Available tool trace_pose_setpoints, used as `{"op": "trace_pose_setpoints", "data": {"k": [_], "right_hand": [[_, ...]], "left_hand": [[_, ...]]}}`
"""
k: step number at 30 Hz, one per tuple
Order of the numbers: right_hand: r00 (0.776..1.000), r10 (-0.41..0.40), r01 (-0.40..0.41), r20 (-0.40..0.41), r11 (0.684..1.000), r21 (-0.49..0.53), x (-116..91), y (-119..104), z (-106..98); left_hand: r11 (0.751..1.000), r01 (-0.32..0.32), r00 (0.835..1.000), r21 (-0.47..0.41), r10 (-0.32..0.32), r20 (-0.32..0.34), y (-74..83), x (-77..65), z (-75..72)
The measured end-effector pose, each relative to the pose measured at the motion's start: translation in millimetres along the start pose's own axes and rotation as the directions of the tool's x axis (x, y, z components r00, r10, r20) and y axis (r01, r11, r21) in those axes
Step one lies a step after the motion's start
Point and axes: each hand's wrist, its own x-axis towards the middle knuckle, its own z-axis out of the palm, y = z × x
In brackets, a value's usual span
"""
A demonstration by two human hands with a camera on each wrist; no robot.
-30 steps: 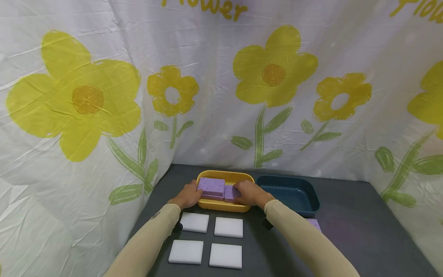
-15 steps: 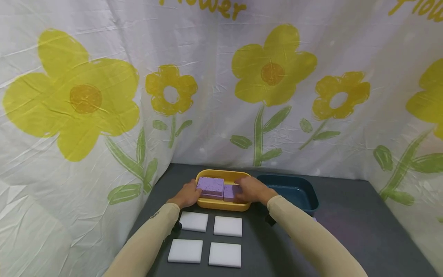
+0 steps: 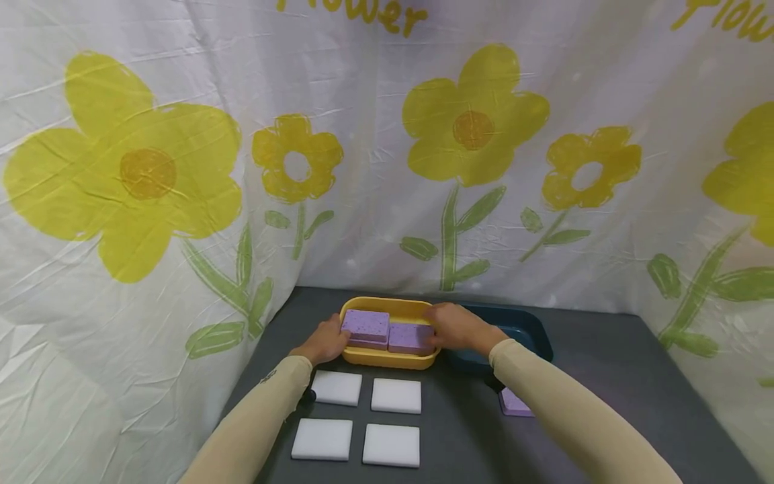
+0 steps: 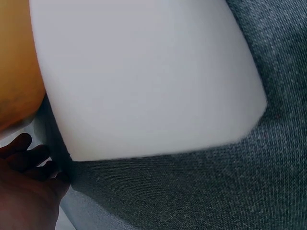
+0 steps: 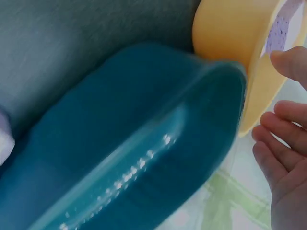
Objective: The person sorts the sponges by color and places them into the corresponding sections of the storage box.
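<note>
While the right hand (image 3: 461,325) gapes over the yellow tray's (image 3: 390,361) edge, the left hand's (image 3: 327,339) grip is unclear.

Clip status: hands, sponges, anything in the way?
Left hand at left end of yellow tray; right hand at right end. Three purple sponges visible inside, two stacked. Head view: right arm partly hides blue tray.

a teal tub (image 5: 103,103) sits beside a yellow tub (image 5: 228,28).

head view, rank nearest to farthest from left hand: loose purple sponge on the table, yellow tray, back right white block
1. Yellow tray, by the left hand
2. Back right white block, in front of the tray
3. Loose purple sponge, off to the right
</note>
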Motion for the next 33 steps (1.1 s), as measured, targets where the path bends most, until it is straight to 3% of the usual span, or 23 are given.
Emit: {"op": "trace_pose_setpoints", "data": {"k": [11, 17, 33], "right_hand": [[0.996, 0.082, -0.081, 0.046, 0.996, -0.027, -37, 13, -26], [0.994, 0.085, -0.084, 0.062, 0.996, -0.027, -54, 16, -35], [0.993, 0.084, -0.082, 0.077, 0.996, -0.029, -93, 16, -33]], "left_hand": [[1.000, -0.011, 1.000, 0.003, 0.011, 0.010, 1.2, -1.9, -1.2], [1.000, -0.009, 1.000, -0.002, 0.009, 0.012, 1.7, -1.0, -1.8], [1.000, 0.001, 1.000, 0.004, -0.001, 0.016, 0.5, 0.7, -1.2]]}}
